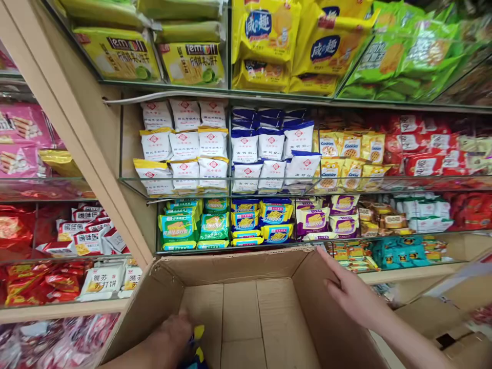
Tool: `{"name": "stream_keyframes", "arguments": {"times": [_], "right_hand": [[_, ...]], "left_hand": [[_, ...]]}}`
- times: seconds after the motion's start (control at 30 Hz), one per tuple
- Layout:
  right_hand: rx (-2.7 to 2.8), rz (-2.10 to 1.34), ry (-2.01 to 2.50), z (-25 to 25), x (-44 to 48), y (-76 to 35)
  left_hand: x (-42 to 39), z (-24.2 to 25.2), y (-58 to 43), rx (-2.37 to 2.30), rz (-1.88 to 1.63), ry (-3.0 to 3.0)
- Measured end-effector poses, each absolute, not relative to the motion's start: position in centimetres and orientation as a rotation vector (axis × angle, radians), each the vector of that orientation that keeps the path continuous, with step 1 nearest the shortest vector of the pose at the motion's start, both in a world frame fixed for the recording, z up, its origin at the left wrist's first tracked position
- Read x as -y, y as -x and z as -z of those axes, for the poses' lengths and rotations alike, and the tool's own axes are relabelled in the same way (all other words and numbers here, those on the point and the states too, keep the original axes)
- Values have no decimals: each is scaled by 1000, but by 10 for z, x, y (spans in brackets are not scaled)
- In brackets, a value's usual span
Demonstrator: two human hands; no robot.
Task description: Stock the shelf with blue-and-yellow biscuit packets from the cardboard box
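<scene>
A large open cardboard box (240,269) stands in front of me, against the shelves. My left hand (172,333) reaches down inside it at the left, smeared by motion, so its fingers are unclear. Right beside that hand are blue and yellow snack packets (197,353), partly cut off by the lower frame edge; whether the hand grips them I cannot see. My right hand (351,294) holds the box at its right wall, fingers along the rim near the far corner. Most of the visible box floor is bare cardboard.
Just beyond the box, a glass-fronted shelf bin holds green packets (214,225), blue-yellow packets (277,220) and purple packets (313,220). White packets (213,169) fill the bin above. A slanted wooden upright (92,138) stands left. More cardboard boxes (426,318) lie at lower right.
</scene>
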State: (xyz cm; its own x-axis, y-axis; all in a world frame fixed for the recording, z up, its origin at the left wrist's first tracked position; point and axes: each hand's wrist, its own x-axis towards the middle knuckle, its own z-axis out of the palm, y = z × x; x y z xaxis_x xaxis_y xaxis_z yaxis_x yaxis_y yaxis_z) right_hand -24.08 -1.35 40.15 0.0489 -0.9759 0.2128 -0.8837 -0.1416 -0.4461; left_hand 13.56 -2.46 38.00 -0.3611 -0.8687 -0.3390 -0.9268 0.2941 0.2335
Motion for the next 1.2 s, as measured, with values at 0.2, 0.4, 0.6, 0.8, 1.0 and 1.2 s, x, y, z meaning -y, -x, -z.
{"name": "stream_keyframes", "arguments": {"times": [0.2, 0.4, 0.6, 0.8, 1.0, 1.2], "right_hand": [[-1681, 1050, 2201, -432, 8, 197], [-876, 1020, 1469, -461, 23, 137], [-916, 1136, 1496, -458, 34, 132], [-924, 1272, 1087, -450, 30, 125], [-1088, 1085, 1658, -463, 27, 144], [-1227, 1104, 1918, -479, 63, 163]], "left_hand": [[31, -448, -93, -2278, -2267, 1552], [36, -460, -42, -2144, -2882, 1482], [36, -446, -30, -2120, -3031, 1737], [27, -428, -22, -1948, -3043, 1780], [34, -434, -44, -2596, -2271, 1546], [71, -479, -55, -3047, -1663, 1966]]}}
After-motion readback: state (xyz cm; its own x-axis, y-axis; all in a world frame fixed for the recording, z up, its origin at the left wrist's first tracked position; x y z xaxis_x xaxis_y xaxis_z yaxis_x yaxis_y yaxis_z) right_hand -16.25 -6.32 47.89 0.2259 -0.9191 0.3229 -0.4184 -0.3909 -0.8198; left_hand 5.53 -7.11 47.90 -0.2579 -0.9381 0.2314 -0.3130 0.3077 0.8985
